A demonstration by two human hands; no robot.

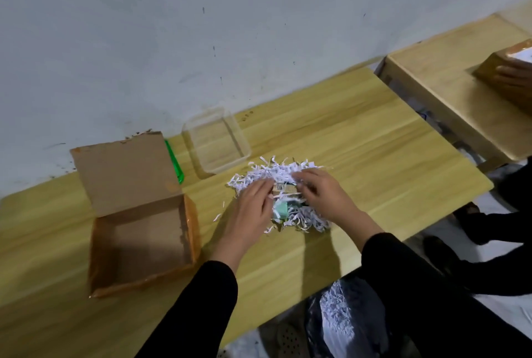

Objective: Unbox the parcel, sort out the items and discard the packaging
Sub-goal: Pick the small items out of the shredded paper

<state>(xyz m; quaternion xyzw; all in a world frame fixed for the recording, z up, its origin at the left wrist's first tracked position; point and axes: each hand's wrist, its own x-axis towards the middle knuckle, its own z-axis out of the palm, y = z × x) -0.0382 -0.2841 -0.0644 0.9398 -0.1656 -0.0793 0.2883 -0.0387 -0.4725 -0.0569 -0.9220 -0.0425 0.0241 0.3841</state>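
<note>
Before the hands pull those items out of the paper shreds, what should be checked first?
1. Box emptied: ok, nothing visible inside.
2. Tray ready for items: ok, empty, behind the shreds.
3. Items uncovered: not ok, still partly buried in the shreds.
4. Left hand and right hand gripping anything: cannot tell, blurred.
5. Bag for packaging: ok, open below the table edge, already holding shreds.

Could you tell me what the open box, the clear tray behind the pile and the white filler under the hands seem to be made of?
The open box looks like plain brown cardboard, matt inside, with glossy orange-brown tape along its outer edges. The clear tray seems to be thin transparent plastic: the wooden table shows through its walls. The white filler looks like shredded paper, in thin crinkled strips, some with faint print.
</note>
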